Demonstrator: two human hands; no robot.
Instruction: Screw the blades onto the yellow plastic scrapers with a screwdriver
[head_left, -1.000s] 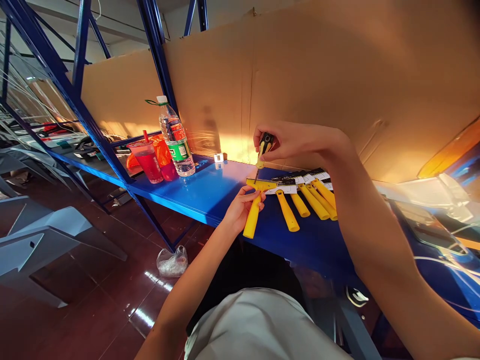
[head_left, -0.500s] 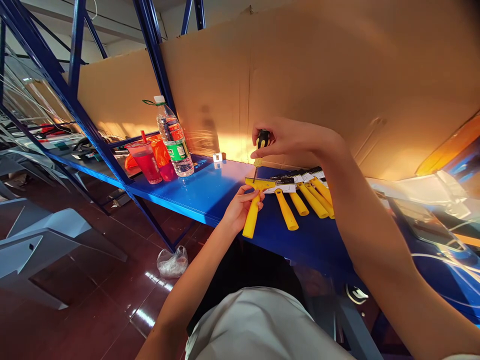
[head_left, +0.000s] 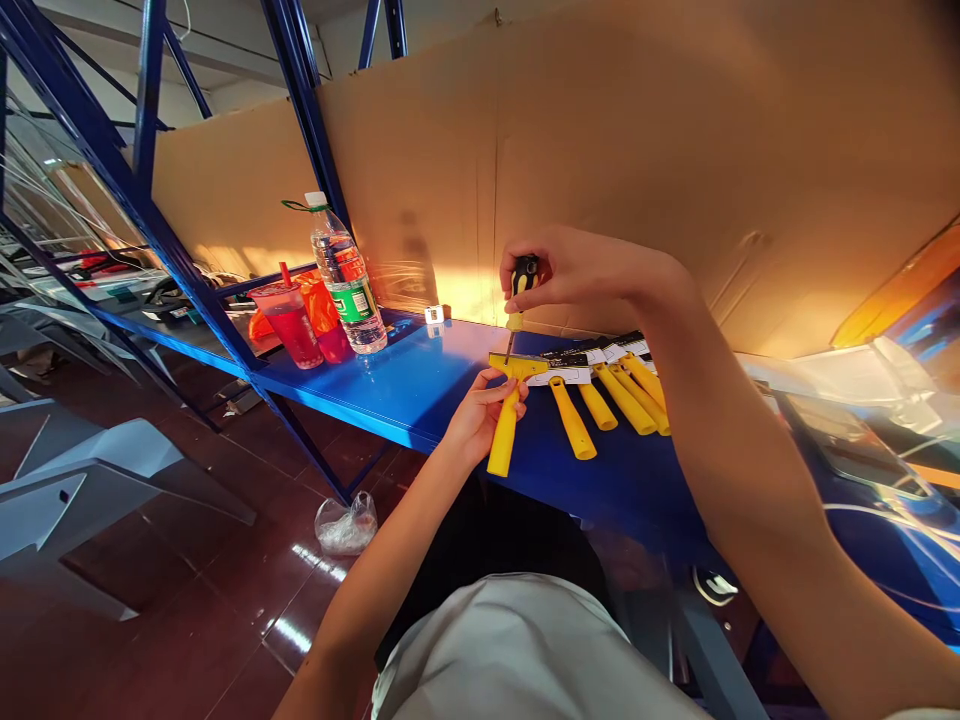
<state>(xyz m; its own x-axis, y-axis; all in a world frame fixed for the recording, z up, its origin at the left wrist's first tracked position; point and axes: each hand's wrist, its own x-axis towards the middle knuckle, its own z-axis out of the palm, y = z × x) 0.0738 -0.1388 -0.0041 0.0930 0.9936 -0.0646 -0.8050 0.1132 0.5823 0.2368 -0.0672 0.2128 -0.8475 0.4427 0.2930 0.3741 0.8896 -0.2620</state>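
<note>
A yellow scraper (head_left: 504, 440) with a T-shaped head is gripped by my left hand (head_left: 480, 415), its handle pointing down toward me over the table's front edge. From above, my right hand (head_left: 555, 270) is closed around the black and yellow handle of a screwdriver (head_left: 525, 278). The screwdriver stands nearly upright, and its shaft reaches down to the scraper's head. Whether its tip sits in a screw is too small to tell. Just right of my left hand, several more yellow scrapers (head_left: 574, 420) lie side by side, their heads partly over black and white cards.
On the blue table (head_left: 420, 385) stand a water bottle (head_left: 349, 280), a red cup with a straw (head_left: 289, 325) and a small white object (head_left: 434, 315). Cardboard (head_left: 420, 150) walls the back. A plastic bag (head_left: 345, 523) and a grey chair (head_left: 97, 460) are at lower left.
My right hand has turned slightly on the screwdriver's handle, its fingers shifting. The scraper's handle has swung a little to the right in my left hand.
</note>
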